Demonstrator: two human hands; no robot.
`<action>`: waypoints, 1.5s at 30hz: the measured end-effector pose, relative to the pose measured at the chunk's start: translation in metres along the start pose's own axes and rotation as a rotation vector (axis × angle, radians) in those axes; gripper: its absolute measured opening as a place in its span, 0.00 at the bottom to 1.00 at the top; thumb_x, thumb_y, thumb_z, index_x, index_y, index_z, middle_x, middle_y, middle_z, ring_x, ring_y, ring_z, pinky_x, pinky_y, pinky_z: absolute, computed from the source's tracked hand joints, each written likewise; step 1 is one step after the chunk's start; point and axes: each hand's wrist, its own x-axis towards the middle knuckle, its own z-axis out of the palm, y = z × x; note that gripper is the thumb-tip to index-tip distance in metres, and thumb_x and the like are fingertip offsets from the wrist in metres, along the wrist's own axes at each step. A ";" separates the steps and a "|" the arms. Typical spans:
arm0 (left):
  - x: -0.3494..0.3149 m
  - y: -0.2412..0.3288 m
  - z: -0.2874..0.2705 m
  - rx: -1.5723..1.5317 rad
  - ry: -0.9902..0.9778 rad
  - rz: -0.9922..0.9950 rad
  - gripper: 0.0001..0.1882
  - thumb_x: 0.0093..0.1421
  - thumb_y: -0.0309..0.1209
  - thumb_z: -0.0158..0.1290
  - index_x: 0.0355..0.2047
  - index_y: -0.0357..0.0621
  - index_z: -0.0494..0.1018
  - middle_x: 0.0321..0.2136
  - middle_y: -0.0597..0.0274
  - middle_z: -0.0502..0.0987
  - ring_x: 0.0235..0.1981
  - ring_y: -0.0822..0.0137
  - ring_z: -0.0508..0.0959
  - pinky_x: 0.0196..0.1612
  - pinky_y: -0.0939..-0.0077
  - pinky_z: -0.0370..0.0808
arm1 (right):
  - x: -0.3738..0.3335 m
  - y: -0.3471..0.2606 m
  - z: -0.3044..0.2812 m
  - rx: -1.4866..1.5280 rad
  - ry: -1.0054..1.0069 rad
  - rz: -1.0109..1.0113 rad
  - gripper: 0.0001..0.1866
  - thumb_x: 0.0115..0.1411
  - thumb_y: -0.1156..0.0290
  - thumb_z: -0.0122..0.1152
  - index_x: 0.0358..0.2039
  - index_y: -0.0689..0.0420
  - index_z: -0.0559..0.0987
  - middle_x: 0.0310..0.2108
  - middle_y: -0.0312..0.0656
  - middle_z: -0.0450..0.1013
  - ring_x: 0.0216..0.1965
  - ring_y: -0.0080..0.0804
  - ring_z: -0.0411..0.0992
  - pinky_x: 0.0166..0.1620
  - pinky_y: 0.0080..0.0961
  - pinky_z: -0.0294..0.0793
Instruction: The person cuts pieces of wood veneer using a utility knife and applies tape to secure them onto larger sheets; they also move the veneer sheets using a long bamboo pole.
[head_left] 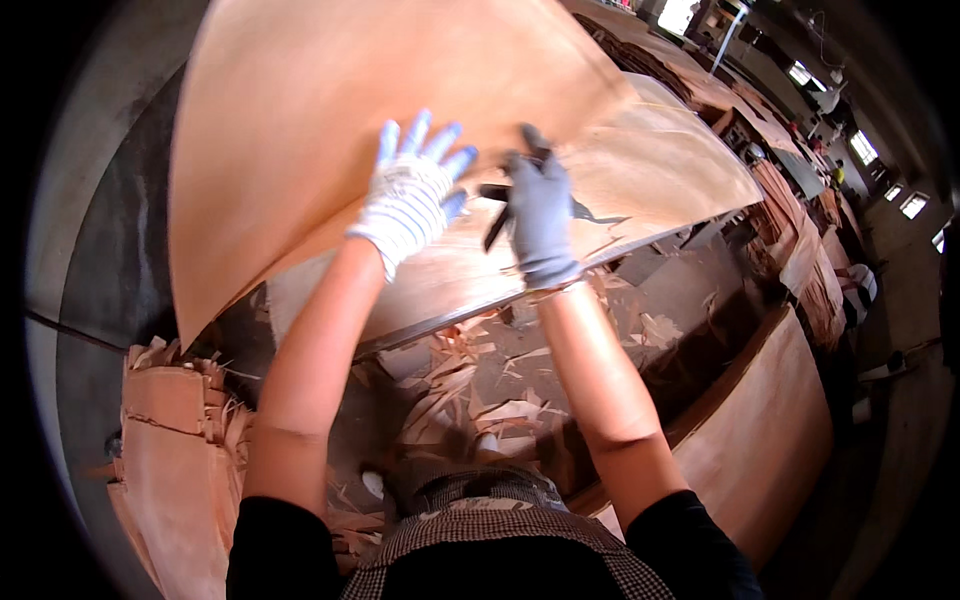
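While wood scraps (450, 395) litter the floor (690, 285), the left hand (416, 190), gloved in striped white and blue, spreads wide against a large, curving wood sheet (330, 90) above the counter (415, 305). Just beside it is the gray-gloved right hand (540, 205), blurred; whether it grips anything cannot be told.
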 end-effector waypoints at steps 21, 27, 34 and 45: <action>0.030 0.070 0.290 -0.209 -0.693 -0.462 0.46 0.44 0.52 0.61 0.61 0.50 0.57 0.65 0.55 0.46 0.65 0.43 0.43 0.63 0.41 0.38 | 0.237 0.172 -0.301 0.002 0.101 0.481 0.19 0.61 0.74 0.49 0.53 0.61 0.68 0.40 0.39 0.71 0.37 0.30 0.73 0.31 0.23 0.78; 0.104 0.067 0.275 -0.830 -0.497 -0.332 0.35 0.52 0.48 0.55 0.58 0.47 0.61 0.50 0.50 0.70 0.54 0.53 0.66 0.63 0.52 0.49 | 0.346 0.160 -0.289 0.041 -0.099 0.363 0.19 0.61 0.70 0.51 0.53 0.61 0.70 0.42 0.38 0.73 0.36 0.28 0.72 0.32 0.22 0.77; 0.169 -0.006 0.291 -0.089 -0.441 -0.579 0.12 0.57 0.38 0.50 0.33 0.44 0.75 0.31 0.51 0.77 0.35 0.52 0.75 0.44 0.62 0.71 | 0.449 0.130 -0.256 0.210 -0.273 0.166 0.18 0.64 0.71 0.46 0.53 0.60 0.70 0.47 0.39 0.70 0.35 0.26 0.72 0.36 0.20 0.76; 0.139 0.134 0.297 -0.007 -0.367 -0.421 0.23 0.49 0.26 0.50 0.48 0.51 0.71 0.50 0.62 0.71 0.51 0.60 0.70 0.58 0.59 0.61 | 0.360 0.254 -0.480 0.006 -0.227 0.576 0.22 0.62 0.71 0.51 0.58 0.57 0.66 0.55 0.36 0.66 0.42 0.32 0.74 0.30 0.17 0.75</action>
